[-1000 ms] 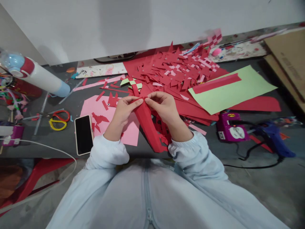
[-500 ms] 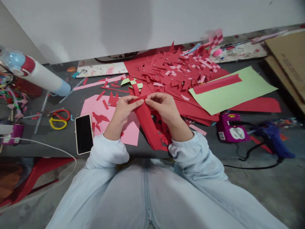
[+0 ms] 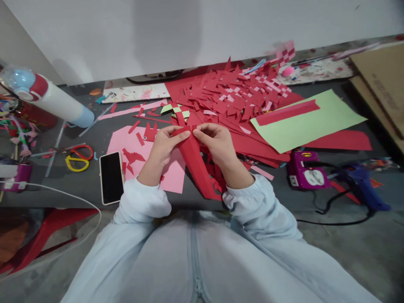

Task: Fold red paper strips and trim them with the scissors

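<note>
My left hand (image 3: 164, 148) pinches the upper end of a folded red paper strip (image 3: 198, 170) between thumb and fingers. The strip slants down to the right, its lower end near the table's front edge. Close beside it, my right hand (image 3: 217, 142) has thumb and forefinger pressed together at a small red paper tab (image 3: 193, 127). Whether that tab belongs to the strip I cannot tell. Under my left wrist lies a pink paper sheet (image 3: 172, 176) with red scraps and a cut red shape (image 3: 149, 134) on it.
A large heap of cut red paper (image 3: 217, 97) lies behind my hands. Green paper (image 3: 315, 126), a purple box (image 3: 307, 170) and a blue glue gun (image 3: 362, 185) are at right. At left are a phone (image 3: 111, 177), scissors (image 3: 77, 158) and a bottle (image 3: 59, 99).
My right fingertips have shifted very slightly to the right, and a narrow gap shows between the red paper at my two hands. My left hand keeps its pinch.
</note>
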Available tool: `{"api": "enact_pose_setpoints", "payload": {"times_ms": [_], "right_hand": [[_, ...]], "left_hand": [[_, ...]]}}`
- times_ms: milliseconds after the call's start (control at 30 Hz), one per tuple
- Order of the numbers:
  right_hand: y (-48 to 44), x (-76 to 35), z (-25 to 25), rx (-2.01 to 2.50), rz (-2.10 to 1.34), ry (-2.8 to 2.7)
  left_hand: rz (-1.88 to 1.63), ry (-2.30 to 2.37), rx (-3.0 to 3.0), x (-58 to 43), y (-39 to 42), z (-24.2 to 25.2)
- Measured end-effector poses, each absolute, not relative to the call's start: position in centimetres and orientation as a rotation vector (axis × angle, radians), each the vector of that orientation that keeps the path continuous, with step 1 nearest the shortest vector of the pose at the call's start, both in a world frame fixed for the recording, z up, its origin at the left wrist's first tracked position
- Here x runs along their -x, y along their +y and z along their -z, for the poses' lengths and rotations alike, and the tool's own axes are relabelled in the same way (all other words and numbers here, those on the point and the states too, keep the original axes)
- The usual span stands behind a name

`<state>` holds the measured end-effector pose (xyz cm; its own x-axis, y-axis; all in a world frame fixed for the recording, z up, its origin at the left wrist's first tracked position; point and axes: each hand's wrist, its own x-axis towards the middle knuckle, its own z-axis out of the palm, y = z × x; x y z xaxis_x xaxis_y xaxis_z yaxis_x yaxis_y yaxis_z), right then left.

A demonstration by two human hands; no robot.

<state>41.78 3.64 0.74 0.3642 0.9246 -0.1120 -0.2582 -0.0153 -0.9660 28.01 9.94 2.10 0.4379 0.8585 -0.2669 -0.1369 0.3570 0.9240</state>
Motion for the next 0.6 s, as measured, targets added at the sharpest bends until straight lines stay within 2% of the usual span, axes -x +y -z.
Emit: {"api": "enact_pose_setpoints", "payload": {"times_ms": [600], "right_hand": [[3.80,-42.30,-0.28,1.226,-1.130,-0.756]], "left_hand": [[-0.700,0.866,-0.977,-27.91,9.68,-2.15]]}}
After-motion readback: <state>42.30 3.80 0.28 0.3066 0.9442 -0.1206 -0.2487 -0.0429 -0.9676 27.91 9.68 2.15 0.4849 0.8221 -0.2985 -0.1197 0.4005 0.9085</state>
